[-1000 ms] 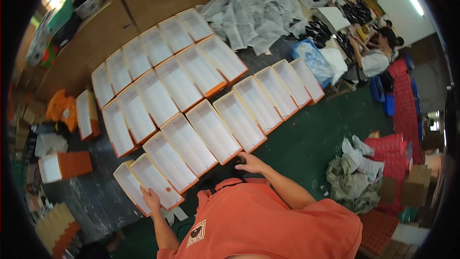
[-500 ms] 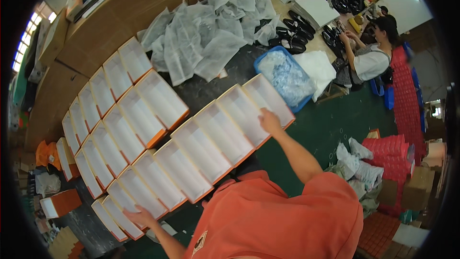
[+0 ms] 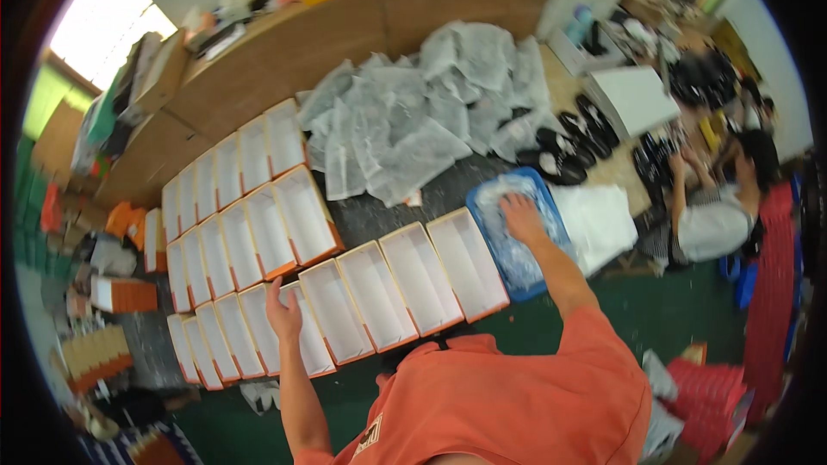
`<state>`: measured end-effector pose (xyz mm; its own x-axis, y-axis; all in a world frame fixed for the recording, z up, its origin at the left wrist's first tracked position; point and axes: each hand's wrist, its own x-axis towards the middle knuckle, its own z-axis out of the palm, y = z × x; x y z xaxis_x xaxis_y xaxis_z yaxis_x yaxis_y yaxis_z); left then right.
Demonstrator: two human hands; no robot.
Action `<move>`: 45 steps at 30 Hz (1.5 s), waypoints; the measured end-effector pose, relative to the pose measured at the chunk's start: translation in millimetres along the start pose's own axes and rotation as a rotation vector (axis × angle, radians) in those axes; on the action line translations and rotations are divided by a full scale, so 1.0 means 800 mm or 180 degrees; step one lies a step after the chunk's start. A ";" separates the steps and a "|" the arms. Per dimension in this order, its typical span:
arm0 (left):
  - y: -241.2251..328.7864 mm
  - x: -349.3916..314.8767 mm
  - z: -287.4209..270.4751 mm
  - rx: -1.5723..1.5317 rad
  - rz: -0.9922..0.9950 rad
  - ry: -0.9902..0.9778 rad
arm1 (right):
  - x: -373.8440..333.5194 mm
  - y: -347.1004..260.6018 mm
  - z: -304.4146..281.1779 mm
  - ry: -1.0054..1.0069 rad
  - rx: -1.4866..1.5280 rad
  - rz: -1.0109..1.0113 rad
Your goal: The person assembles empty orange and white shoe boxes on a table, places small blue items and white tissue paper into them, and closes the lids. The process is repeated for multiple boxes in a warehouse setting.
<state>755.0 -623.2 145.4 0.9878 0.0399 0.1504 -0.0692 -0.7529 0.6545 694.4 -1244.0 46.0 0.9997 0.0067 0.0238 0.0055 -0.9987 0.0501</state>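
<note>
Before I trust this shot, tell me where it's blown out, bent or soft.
Head view: the window at upper left glares nearly white; also in the head view, the long brown board behind the cloudy bags bows, and the corners fall to black; the head view shows the right hand at the blue tub slightly soft, cause unclear.

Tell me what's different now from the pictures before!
The right hand left the boxes at the near row's right end and moved right, onto the clear plastic in the blue tray. The left hand moved right from the row's left end; whether it touches a box now, I can't tell. The three box rows and cloudy bags stayed put.
</note>
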 end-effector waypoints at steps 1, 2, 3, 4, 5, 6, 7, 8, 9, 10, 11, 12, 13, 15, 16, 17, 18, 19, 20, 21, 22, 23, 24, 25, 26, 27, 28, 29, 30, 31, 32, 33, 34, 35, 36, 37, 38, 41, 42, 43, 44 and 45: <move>-0.022 -0.016 -0.010 -0.0361 -0.0569 0.0565 | 0.014 -0.016 -0.012 -0.0046 -0.0045 0.0256; -0.032 -0.036 -0.020 -0.0176 -0.0568 0.0453 | 0.022 -0.031 -0.029 -0.0121 -0.0106 0.0527; -0.031 -0.046 -0.020 -0.0050 -0.0505 0.0263 | 0.020 -0.028 -0.028 -0.0118 -0.0183 0.0641; -0.031 -0.062 -0.026 0.0100 -0.0451 0.0053 | 0.012 -0.025 -0.021 -0.0134 -0.0238 0.0760; -0.028 -0.077 -0.026 0.0319 -0.0171 -0.0316 | 0.006 -0.018 -0.012 -0.0205 -0.0190 0.0818; -0.022 -0.094 -0.024 0.0540 0.0094 -0.0675 | 0.012 -0.010 -0.008 -0.0254 0.0041 0.0943; -0.025 -0.108 -0.019 0.0679 0.0313 -0.0694 | 0.019 -0.004 -0.006 -0.0289 0.0272 0.1067; -0.031 -0.122 -0.013 0.0837 0.0510 -0.0720 | 0.030 -0.003 -0.009 -0.0338 0.0704 0.1251; -0.031 -0.139 0.001 0.0654 0.0280 -0.0499 | 0.034 -0.001 -0.013 -0.0418 0.1120 0.1444; -0.027 -0.151 0.018 0.0477 0.0070 -0.0276 | 0.038 -0.001 -0.017 -0.0729 0.1054 0.1394; -0.019 -0.161 0.033 0.0294 -0.0134 -0.0034 | 0.044 -0.005 -0.023 -0.1026 0.0975 0.1332; -0.008 -0.161 0.048 0.0247 -0.0082 0.0075 | 0.036 -0.004 -0.017 -0.0926 0.0632 0.1228; 0.006 -0.155 0.064 0.0194 -0.0016 0.0192 | 0.025 -0.004 -0.008 -0.0803 0.0289 0.1136; 0.034 -0.142 0.094 0.0011 0.0061 0.0248 | 0.012 -0.013 -0.001 -0.0536 0.0162 0.1115; 0.048 -0.135 0.102 -0.0110 0.0090 0.0142 | 0.016 -0.011 -0.004 -0.0513 0.0276 0.1137; 0.063 -0.127 0.110 -0.0242 0.0125 0.0017 | 0.016 -0.002 -0.004 -0.0502 0.0381 0.1177; 0.078 -0.129 0.105 -0.0267 0.0174 -0.0055 | 0.011 -0.005 -0.003 -0.0531 0.0507 0.1173; 0.093 -0.124 0.099 -0.0291 0.0253 -0.0169 | 0.006 -0.008 -0.003 -0.0557 0.0577 0.1000; 0.102 -0.114 0.094 -0.0336 0.0362 -0.0306 | 0.007 -0.006 -0.007 -0.0574 0.0640 0.0869; 0.104 -0.110 0.095 -0.0301 0.0388 -0.0151 | 0.000 0.000 -0.011 -0.0629 0.0689 0.0795; 0.102 -0.111 0.098 -0.0268 0.0413 -0.0063 | -0.008 -0.006 -0.015 -0.0494 0.0746 0.0594; 0.101 -0.117 0.106 -0.0260 0.0442 -0.0046 | -0.017 -0.015 -0.018 -0.0402 0.0790 0.0451; 0.103 -0.123 0.117 -0.0388 0.0256 -0.0089 | -0.027 -0.012 -0.010 -0.0405 0.0718 0.0433; 0.097 -0.134 0.115 -0.0428 0.0030 -0.0058 | -0.024 -0.032 -0.024 -0.0665 0.0726 0.0452; 0.098 -0.147 0.121 -0.0576 -0.0134 -0.0175 | -0.033 -0.035 -0.015 -0.0301 0.0612 0.0496; 0.100 -0.162 0.125 -0.0692 -0.0320 -0.0245 | -0.036 -0.044 -0.012 -0.0129 0.0429 0.0756; 0.106 -0.160 0.133 -0.0817 -0.0462 -0.0248 | -0.030 -0.037 -0.008 -0.0286 0.0461 0.0901; 0.111 -0.168 0.138 -0.0786 -0.0414 -0.0391 | -0.035 -0.032 -0.003 -0.0470 0.0519 0.1015; 0.114 -0.174 0.136 -0.0726 -0.0374 -0.0499 | -0.039 -0.032 -0.007 -0.0606 0.0706 0.1043; 0.114 -0.169 0.133 -0.0659 -0.0318 -0.0536 | -0.025 -0.034 -0.026 -0.0686 0.0908 0.1025; 0.114 -0.170 0.128 -0.0674 -0.0357 -0.0553 | -0.025 -0.039 -0.044 -0.0800 0.1103 0.1011; 0.114 -0.166 0.126 -0.0708 -0.0384 -0.0559 | -0.026 -0.043 -0.059 -0.0660 0.1022 0.0997; 0.114 -0.162 0.125 -0.0742 -0.0416 -0.0559 | -0.033 -0.043 -0.055 -0.0641 0.0869 0.0953; 0.115 -0.157 0.123 -0.0809 -0.0481 -0.0548 | -0.042 -0.047 -0.047 -0.0625 0.0724 0.0908; 0.118 -0.155 0.124 -0.0842 -0.0513 -0.0599 | -0.051 -0.049 -0.039 -0.0609 0.0579 0.0857; 0.122 -0.154 0.124 -0.0875 -0.0546 -0.0648 | -0.063 -0.047 -0.034 -0.0424 0.0731 0.0911; 0.125 -0.147 0.121 -0.0898 -0.0568 -0.0659 | -0.064 -0.048 -0.034 -0.0209 0.0895 0.0939; 0.137 -0.136 0.116 -0.0969 -0.0378 -0.0888 | -0.069 -0.052 -0.038 -0.0025 0.1330 0.1400; 0.141 -0.133 0.117 -0.1124 -0.0493 -0.0975 | -0.069 -0.054 -0.045 -0.0040 0.1461 0.1624; 0.144 -0.129 0.117 -0.1276 -0.0603 -0.1068 | -0.069 -0.054 -0.041 0.0117 0.1588 0.1638; 0.155 -0.120 0.124 -0.1464 -0.0675 -0.1184 | -0.070 -0.043 -0.037 0.0308 0.1679 0.1682; 0.166 -0.112 0.131 -0.1505 -0.0543 -0.1317 | -0.072 -0.033 -0.034 0.0505 0.1771 0.1734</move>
<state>671.8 -795.9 141.2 0.9559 -0.1941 -0.2205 0.1328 -0.3842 0.9137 636.3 -1216.6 70.4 0.8501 -0.5247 0.0455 -0.4302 -0.7417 -0.5147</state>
